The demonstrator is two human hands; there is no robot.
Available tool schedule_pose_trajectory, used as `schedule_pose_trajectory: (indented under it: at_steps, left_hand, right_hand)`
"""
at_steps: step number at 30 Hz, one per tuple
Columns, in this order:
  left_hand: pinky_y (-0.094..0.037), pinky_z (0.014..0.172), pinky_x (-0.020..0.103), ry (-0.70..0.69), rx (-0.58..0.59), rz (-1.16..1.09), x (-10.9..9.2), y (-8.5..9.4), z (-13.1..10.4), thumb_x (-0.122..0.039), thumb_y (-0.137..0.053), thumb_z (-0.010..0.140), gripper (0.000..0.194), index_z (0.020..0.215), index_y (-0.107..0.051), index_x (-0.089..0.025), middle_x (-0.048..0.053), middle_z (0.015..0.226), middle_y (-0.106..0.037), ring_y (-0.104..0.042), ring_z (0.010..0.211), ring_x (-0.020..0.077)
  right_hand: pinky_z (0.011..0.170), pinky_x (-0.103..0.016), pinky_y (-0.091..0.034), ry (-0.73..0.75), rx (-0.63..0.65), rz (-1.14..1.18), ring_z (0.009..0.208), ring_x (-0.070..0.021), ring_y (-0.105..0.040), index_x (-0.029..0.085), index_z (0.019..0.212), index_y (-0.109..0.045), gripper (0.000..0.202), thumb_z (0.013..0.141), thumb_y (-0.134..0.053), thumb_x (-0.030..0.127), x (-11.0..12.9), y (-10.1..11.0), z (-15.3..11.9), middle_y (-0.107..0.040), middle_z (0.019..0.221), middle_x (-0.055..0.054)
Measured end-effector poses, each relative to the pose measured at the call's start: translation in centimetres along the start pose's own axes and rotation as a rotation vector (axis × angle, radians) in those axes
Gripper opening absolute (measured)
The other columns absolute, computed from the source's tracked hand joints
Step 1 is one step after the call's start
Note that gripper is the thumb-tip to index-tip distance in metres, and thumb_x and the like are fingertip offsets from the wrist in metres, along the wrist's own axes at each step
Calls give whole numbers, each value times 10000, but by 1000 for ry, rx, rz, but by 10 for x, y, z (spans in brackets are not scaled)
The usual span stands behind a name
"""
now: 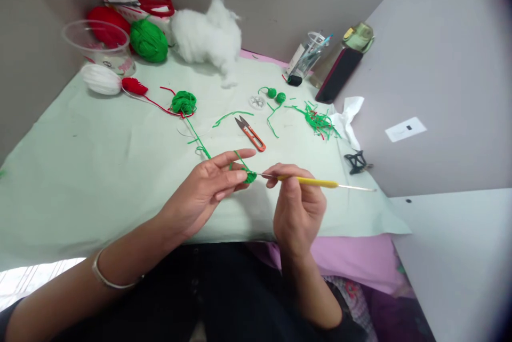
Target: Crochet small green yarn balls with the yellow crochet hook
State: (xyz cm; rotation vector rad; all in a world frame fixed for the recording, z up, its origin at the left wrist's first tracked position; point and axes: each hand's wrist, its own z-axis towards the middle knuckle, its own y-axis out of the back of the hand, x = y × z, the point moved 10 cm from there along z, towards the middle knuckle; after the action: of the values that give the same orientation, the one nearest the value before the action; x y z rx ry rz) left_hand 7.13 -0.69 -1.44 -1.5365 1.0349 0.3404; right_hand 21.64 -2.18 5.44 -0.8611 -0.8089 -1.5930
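Observation:
My left hand (208, 187) pinches a small green crochet piece (250, 176) between thumb and fingers, with green yarn running over its raised index finger. In my right hand (300, 203) is a yellow-handled crochet hook (312, 181), gripped like a pen, its thin tip pointing left and meeting the green piece. The yarn (199, 139) leads back up to a small green ball (184, 102) on the cloth. Just beyond my hands lie orange thread snips (252, 135), blades toward the upper left.
Behind at left are a clear tub (96, 43), yarn balls (149, 40), red scissors (157, 5) and white stuffing (208, 35). At right are yarn scraps (320, 120), a phone (339, 75), a bottle (359, 38), a pen cup (306, 56) and a black clip (357, 162).

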Motion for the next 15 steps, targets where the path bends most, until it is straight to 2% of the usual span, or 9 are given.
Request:
schedule_pose_trajectory:
  at_steps: [3,5,8,10,11,13,15]
  left_hand:
    - [-350,555,204,-44,-16,113,-1,-1,-1,-238,-848,817,351,1166,-816,-251,-36,799,-602,-343,576,56]
    - [-289,511,209,-79,-47,143,-3,-1,-2,-246,-868,796,346,1140,-825,-252,-17,839,-636,-386,607,64]
    - [-315,521,184,-76,-75,81,1,0,-1,-230,-869,802,357,1154,-818,-248,-17,804,-652,-417,619,60]
    - [-410,594,163,16,-32,-19,10,-3,0,-228,-838,837,318,1153,-818,-216,-55,647,-555,-345,551,45]
    - [-471,672,168,65,-7,-73,14,-4,0,-227,-820,854,293,1145,-821,-195,-82,576,-468,-292,520,40]
    - [-543,863,225,116,22,-153,17,-4,1,-214,-797,868,252,1111,-831,-155,-115,523,-332,-231,498,38]
    - [-542,976,269,86,11,-168,12,-1,2,-188,-794,865,241,1101,-832,-153,-114,545,-341,-251,504,35]
  right_hand:
    - [705,-359,-554,-23,42,-70,753,-175,-672,253,997,-755,190,1034,-570,267,-2,-7,-1,-776,927,-30]
    - [745,-383,-555,39,59,-153,763,-183,-686,259,1033,-750,199,1040,-551,240,2,-10,-3,-782,924,-27]
    - [885,-450,-518,313,84,-408,840,-201,-726,284,1099,-745,195,1004,-610,180,22,-18,-10,-805,994,-32]
    - [958,-470,-473,472,76,-542,862,-195,-737,312,1127,-746,246,970,-659,144,33,-21,-16,-813,1052,-24]
    - [973,-471,-463,479,61,-541,862,-189,-737,319,1133,-747,260,970,-656,137,33,-19,-16,-814,1053,-19]
    - [922,-445,-488,345,17,-379,844,-184,-724,306,1112,-751,239,1000,-608,152,25,-6,-8,-808,991,-12]
    - [790,-387,-517,137,-15,-132,802,-178,-697,285,1066,-762,220,1032,-564,196,9,3,-1,-788,921,-13]
